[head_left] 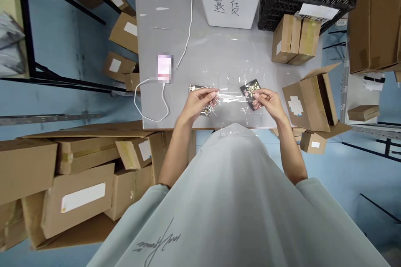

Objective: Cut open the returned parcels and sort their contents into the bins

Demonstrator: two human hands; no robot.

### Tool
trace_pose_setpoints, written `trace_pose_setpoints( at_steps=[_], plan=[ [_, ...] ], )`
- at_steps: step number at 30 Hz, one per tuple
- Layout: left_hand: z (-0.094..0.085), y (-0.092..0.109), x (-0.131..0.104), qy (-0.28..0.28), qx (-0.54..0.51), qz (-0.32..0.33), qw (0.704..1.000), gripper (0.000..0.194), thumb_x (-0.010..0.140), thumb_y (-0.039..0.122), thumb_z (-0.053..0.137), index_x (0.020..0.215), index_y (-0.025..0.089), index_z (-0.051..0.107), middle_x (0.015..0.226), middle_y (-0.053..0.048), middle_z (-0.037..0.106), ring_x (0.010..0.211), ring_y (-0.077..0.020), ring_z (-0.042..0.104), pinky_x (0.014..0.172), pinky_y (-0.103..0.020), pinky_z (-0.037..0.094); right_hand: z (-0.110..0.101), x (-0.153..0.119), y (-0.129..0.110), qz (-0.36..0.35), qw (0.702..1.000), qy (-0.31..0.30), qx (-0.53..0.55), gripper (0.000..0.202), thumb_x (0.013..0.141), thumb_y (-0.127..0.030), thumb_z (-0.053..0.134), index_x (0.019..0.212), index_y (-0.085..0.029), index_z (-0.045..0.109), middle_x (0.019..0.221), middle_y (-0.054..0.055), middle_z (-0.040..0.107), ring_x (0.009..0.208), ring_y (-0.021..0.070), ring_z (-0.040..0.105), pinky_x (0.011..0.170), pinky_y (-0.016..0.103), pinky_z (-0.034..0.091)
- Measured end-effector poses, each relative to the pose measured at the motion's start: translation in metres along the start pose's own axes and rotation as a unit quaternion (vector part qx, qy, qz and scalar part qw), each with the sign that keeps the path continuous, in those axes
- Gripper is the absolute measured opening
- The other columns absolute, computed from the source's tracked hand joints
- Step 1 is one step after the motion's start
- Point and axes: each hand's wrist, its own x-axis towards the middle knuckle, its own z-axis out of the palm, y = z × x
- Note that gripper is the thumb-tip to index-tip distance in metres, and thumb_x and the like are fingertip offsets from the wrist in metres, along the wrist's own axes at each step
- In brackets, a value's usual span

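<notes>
Clear plastic film (232, 97) is stretched between my two hands near the table's front edge. My left hand (202, 101) pinches its left end, fingers closed. At the other end, my right hand (266, 101) pinches the film the same way. A black item with gold decoration (249, 88) lies tilted on the table beside my right hand, partly covered by its fingers. Under and behind my left hand is another dark, gold-patterned item (206, 111), mostly hidden by the hand.
On the grey table (219, 54) are a white bin (232, 8), a black crate (272, 4), two small cartons (286, 39), an open carton (308, 102) and a white device with cables (164, 69). Many cardboard boxes (83, 196) are piled at the lower left.
</notes>
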Motion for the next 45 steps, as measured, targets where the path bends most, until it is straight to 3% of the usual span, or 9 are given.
trace_pose_setpoints(
  at_steps=[3, 9, 13, 18, 24, 27, 36, 41, 45],
  plan=[
    [-0.003, 0.014, -0.008, -0.016, -0.011, 0.013, 1.0, 0.054, 0.075, 0.06, 0.107, 0.108, 0.021, 0.093, 0.101, -0.012, 0.088, 0.078, -0.0209, 0.078, 0.072, -0.034, 0.065, 0.0, -0.008, -0.004, 0.007, 1.0, -0.007, 0.018, 0.068, 0.081, -0.084, 0.093, 0.118, -0.027, 0.085, 0.082, 0.002, 0.078, 0.071, 0.0225, 0.077, 0.065, 0.035, 0.06],
    [-0.001, 0.034, -0.016, -0.023, 0.056, 0.036, 0.998, 0.016, 0.087, 0.036, 0.086, 0.089, 0.02, 0.088, 0.1, -0.009, 0.086, 0.078, -0.0203, 0.076, 0.073, -0.034, 0.064, -0.003, -0.016, -0.004, 0.004, 1.0, -0.003, 0.017, 0.048, 0.092, -0.073, 0.081, 0.093, -0.025, 0.078, 0.085, 0.005, 0.08, 0.079, 0.0241, 0.081, 0.07, 0.037, 0.065],
    [0.007, 0.038, -0.014, -0.035, 0.065, 0.034, 0.997, 0.023, 0.092, 0.037, 0.073, 0.093, 0.018, 0.087, 0.105, -0.012, 0.085, 0.082, -0.0218, 0.076, 0.073, -0.035, 0.065, -0.004, -0.021, -0.005, 0.006, 1.0, -0.008, 0.021, 0.062, 0.096, -0.085, 0.072, 0.09, -0.024, 0.077, 0.09, 0.009, 0.081, 0.086, 0.0271, 0.082, 0.075, 0.04, 0.068],
    [0.026, 0.033, -0.012, -0.041, 0.121, 0.051, 0.991, 0.047, 0.079, 0.036, 0.1, 0.121, 0.023, 0.086, 0.114, -0.007, 0.083, 0.089, -0.0201, 0.076, 0.073, -0.029, 0.062, -0.01, -0.031, 0.0, -0.038, 0.999, 0.037, -0.002, 0.059, 0.076, -0.073, 0.104, 0.107, -0.027, 0.084, 0.11, 0.007, 0.084, 0.088, 0.0247, 0.08, 0.077, 0.04, 0.069],
    [0.051, 0.025, -0.005, -0.034, 0.085, 0.074, 0.993, 0.054, 0.086, 0.052, 0.1, 0.131, 0.026, 0.085, 0.141, -0.012, 0.082, 0.121, -0.0288, 0.078, 0.091, -0.038, 0.069, -0.024, -0.044, 0.021, -0.029, 0.994, 0.084, 0.069, 0.077, 0.08, -0.074, 0.103, 0.139, -0.03, 0.08, 0.117, 0.01, 0.086, 0.103, 0.0316, 0.083, 0.083, 0.046, 0.071],
    [0.068, 0.023, 0.0, -0.065, 0.09, 0.074, 0.991, 0.064, 0.084, 0.057, 0.103, 0.138, 0.028, 0.085, 0.151, -0.013, 0.08, 0.131, -0.0316, 0.077, 0.098, -0.04, 0.071, -0.032, -0.054, 0.032, -0.001, 0.994, 0.071, 0.08, 0.08, 0.074, -0.075, 0.106, 0.132, -0.026, 0.081, 0.113, 0.01, 0.088, 0.09, 0.0274, 0.084, 0.075, 0.041, 0.069],
    [0.16, 0.012, 0.024, -0.099, 0.08, 0.107, 0.986, 0.05, 0.083, 0.057, 0.105, 0.118, 0.025, 0.091, 0.13, -0.011, 0.089, 0.103, -0.0245, 0.085, 0.089, -0.038, 0.074, -0.094, -0.092, 0.05, -0.032, 0.977, 0.181, 0.111, 0.074, 0.076, -0.088, 0.097, 0.114, -0.024, 0.088, 0.093, 0.005, 0.089, 0.056, 0.0175, 0.075, 0.053, 0.032, 0.061],
    [0.235, 0.027, 0.038, -0.191, 0.094, 0.162, 0.963, 0.042, 0.09, 0.054, 0.101, 0.121, 0.028, 0.092, 0.138, -0.01, 0.085, 0.117, -0.027, 0.085, 0.103, -0.043, 0.074, -0.16, -0.118, 0.047, -0.102, 0.948, 0.29, 0.088, 0.052, 0.088, -0.076, 0.095, 0.104, -0.027, 0.09, 0.098, 0.005, 0.089, 0.063, 0.0201, 0.077, 0.052, 0.034, 0.063],
    [0.31, 0.03, 0.064, -0.285, 0.144, 0.238, 0.917, 0.054, 0.093, 0.053, 0.1, 0.141, 0.033, 0.085, 0.157, -0.009, 0.074, 0.134, -0.0292, 0.08, 0.111, -0.045, 0.071, -0.216, -0.128, 0.055, -0.167, 0.891, 0.416, 0.065, 0.027, 0.099, -0.055, 0.088, 0.103, -0.028, 0.089, 0.102, 0.005, 0.088, 0.072, 0.0209, 0.08, 0.059, 0.035, 0.066]
  ],
)
